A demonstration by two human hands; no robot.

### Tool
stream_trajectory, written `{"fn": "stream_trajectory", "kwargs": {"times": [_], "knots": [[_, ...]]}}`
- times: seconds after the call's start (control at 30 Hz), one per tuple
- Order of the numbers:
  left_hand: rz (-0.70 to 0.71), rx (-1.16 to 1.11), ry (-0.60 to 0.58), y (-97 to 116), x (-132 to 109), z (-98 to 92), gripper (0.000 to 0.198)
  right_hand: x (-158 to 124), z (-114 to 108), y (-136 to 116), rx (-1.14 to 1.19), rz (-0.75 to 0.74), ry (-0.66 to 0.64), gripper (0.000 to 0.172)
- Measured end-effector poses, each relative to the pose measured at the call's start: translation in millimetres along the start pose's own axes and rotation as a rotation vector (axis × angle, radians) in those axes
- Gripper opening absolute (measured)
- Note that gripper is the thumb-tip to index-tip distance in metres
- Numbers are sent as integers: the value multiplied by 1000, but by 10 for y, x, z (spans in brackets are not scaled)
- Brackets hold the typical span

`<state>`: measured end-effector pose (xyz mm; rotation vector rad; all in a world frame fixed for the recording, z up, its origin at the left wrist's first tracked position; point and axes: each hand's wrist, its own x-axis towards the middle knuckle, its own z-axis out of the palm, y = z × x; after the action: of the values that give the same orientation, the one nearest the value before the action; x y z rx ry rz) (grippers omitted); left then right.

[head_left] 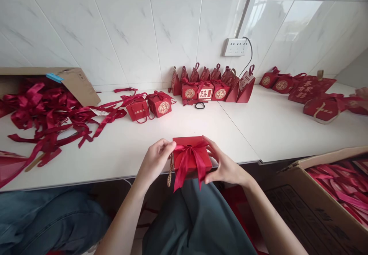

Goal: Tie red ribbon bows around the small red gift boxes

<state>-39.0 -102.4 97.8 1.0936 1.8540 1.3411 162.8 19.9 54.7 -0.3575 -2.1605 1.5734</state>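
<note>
**Two hands hold a red box at the near edge of the desk**

The box (179, 159) is in the near middle of the scene, at the edge of the white desk (126, 147). A red bow (189, 148) is tied on it, and its two tails hang down over the near side. The left hand (156, 157) has its grip pressed together: thumb and forefinger pinch the left loop of the bow. The right hand (225, 166) has its grip curved around the right end of the box, with fingers at the far corner and the thumb at the near one. A gold cord (170, 170) hangs on the left side, between the left hand and the box.

Farther left stand two small boxes (161, 107), and beyond them lies a heap of ribbons (37, 111) in front of an open carton (79, 88). Near the wall stands a row of bags (245, 88), and a black ring (199, 105) lies just before it. At the near right, a second carton (296, 193) holds more red ribbons (336, 182).
</note>
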Motion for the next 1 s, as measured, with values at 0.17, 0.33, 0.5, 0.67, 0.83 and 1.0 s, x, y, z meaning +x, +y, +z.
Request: {"fn": "stream_trajectory", "kwargs": {"times": [0.17,0.33,0.5,0.67,0.83,1.0], "knots": [[119,13,101,147,-118,104,25,16,94,-72,-79,-35,70,100],[385,41,202,194,-265,295,14,-97,114,-148,-323,-121,203,101],[621,169,320,195,-355,464,5,-163,124,-109,-467,-220,285,107],[967,330,324,333,-512,551,13,-228,115,-148,-626,-523,556,96],[1170,418,300,435,-625,653,22,-312,93,-220,-637,-610,654,94],[1171,378,296,483,-664,695,25,-385,82,-237,-629,-603,676,91]]}}
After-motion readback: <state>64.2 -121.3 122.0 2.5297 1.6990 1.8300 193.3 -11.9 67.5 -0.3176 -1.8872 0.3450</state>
